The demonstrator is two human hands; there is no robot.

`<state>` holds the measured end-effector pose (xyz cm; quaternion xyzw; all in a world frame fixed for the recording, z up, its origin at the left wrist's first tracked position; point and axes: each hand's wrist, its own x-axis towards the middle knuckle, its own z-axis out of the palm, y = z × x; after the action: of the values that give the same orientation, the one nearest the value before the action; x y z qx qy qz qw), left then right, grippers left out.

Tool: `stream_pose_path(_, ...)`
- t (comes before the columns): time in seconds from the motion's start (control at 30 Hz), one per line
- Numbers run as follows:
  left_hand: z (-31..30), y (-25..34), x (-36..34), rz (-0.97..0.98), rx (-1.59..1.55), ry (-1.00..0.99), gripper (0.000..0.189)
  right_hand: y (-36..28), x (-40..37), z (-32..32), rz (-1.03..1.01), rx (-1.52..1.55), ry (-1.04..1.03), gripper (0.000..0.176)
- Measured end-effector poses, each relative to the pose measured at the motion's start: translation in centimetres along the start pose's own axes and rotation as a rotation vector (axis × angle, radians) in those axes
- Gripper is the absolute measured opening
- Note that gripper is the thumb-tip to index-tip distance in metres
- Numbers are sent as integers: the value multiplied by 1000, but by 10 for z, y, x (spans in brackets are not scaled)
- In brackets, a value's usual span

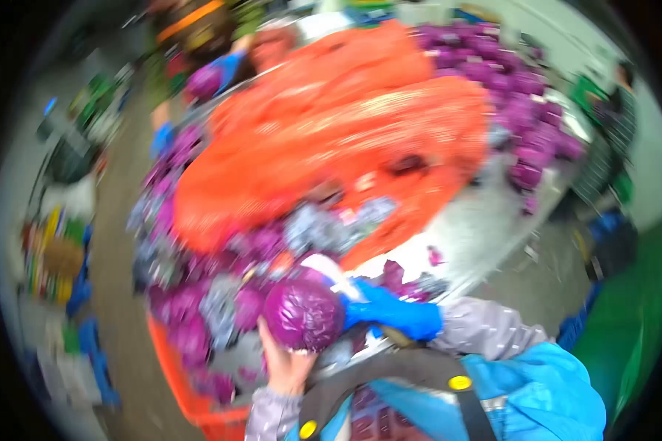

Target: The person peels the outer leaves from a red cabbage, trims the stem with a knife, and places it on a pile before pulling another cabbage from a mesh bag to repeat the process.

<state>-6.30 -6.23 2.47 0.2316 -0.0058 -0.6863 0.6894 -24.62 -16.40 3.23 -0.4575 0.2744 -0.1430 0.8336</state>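
By tbl edge (479, 259), cabbage (304, 316) in L hand (287, 369)

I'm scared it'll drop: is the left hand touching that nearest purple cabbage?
Touching: the head view shows the left hand cupping that purple cabbage from below.

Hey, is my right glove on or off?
On: the blue glove covers the right hand to the sleeve; the left hand, holding the cabbage, is bare.

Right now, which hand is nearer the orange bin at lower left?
Left: the left hand, holding the purple cabbage, is right of the orange bin; the right hand is farther right.
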Motion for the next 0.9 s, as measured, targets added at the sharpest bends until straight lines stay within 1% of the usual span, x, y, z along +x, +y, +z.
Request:
stream_pose_path(0.03,2,-6,5,-35,196,-20,65,-15,-15,-2,35,-27,50,62)
stream_pose_path(0.07,21,-11,9,-45,514,-77,69,-15,-26,-16,83,85,155,56)
stream_pose_path(0.1,26,-18,20,-56,565,-143,70,-6,-30,-33,126,209,236,51)
stream_pose_path(0.13,33,-21,26,-115,583,-261,76,8,-28,-47,-91,539,145,51)
stream_pose_path(0.17,44,-22,31,-168,600,-369,84,11,-33,-61,-246,599,196,51)
stream_pose_path(0.2,55,-27,35,-255,578,-378,92,11,-35,-77,-485,261,362,51)
stream_pose_path(0.23,66,-32,39,-286,584,-441,88,13,-37,-94,-699,-89,522,52)
stream_pose_path(0.3,67,-38,50,-321,685,-407,83,3,-56,-144,-760,100,644,59)
stream_pose_path(0.33,69,-41,54,-329,749,-328,77,-7,-71,-164,-799,331,628,61)
stream_pose_path(0.37,58,-42,61,-332,732,-258,64,-18,-85,-186,-830,564,601,63)
stream_pose_path(0.43,40,-45,66,-258,969,-137,57,-27,-107,-253,-894,482,724,65)
stream_pose_path(0.47,33,-46,68,-239,997,-70,56,-38,-116,-280,-899,477,809,68)
stream_pose_path(0.5,37,-41,64,-231,1247,-72,54,-50,-124,-305,-901,473,895,71)
stream_pose_path(0.57,24,-44,66,-149,1244,-51,54,-73,-138,-353,-925,387,939,69)
stream_pose_path(0.6,6,-46,69,-90,1361,-23,55,-85,-141,-376,-996,400,950,67)
stream_pose_path(0.63,-2,-54,72,155,1423,-123,61,-97,-140,-382,-1061,414,963,65)
stream_pose_path(0.67,-9,-55,76,301,1723,-247,61,-102,-143,-384,-903,415,1188,58)
stream_pose_path(0.7,-9,-54,77,446,2018,-371,61,-108,-141,-390,-882,414,1175,58)
stream_pose_path(0.73,-7,-60,73,422,2223,-326,66,-113,-139,-398,-920,311,1222,60)
stream_pose_path(0.77,-10,-62,71,360,2428,-317,66,-118,-124,-392,-944,203,1251,61)
stream_pose_path(0.8,-22,-61,72,402,2517,-334,67,-117,-114,-382,-840,123,1200,57)
stream_pose_path(0.83,-32,-57,72,392,2592,-297,67,-128,-109,-350,-742,46,1142,53)
stream_pose_path(0.87,-39,-52,72,409,2587,-220,67,-133,-99,-325,-642,-10,1092,45)
stream_pose_path(0.9,-48,-43,70,409,2572,-164,67,-134,-86,-304,-637,-62,1074,39)
